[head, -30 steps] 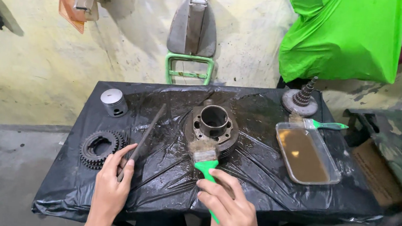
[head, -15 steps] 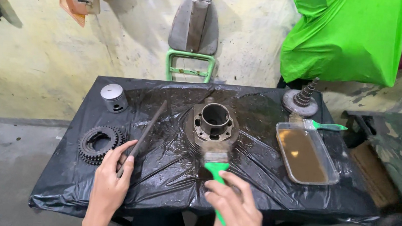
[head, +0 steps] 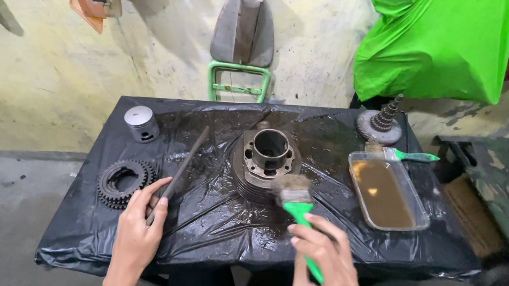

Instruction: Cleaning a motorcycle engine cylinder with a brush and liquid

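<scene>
- Head view, nearest first: the right hand (head: pixel 324 269) has its grip clamped on the green plastic handle of a flat paintbrush (head: pixel 298 210), worn bristles pointing at the work.
- The left hand (head: pixel 137 232) is closed on the near end of a long dark metal file (head: pixel 180 168), which lies slanting across the counter (head: pixel 208 238), itself draped in crinkled, glossy black plastic sheet.
- Just beyond the bristles sits the finned grey metal engine cylinder (head: pixel 265 161), round bore upward, greasy and dull. To brush it well, short strokes along the fins look best, with the bristles kept wet.
- Left lies a black toothed ring gear (head: pixel 123 181); behind it stands a silvery piston (head: pixel 142 123).
- Right is a clear rectangular plastic tray of murky brown liquid (head: pixel 386 193), near enough for dipping.
- Farthest, a stepped gear cluster (head: pixel 381 124).
</scene>
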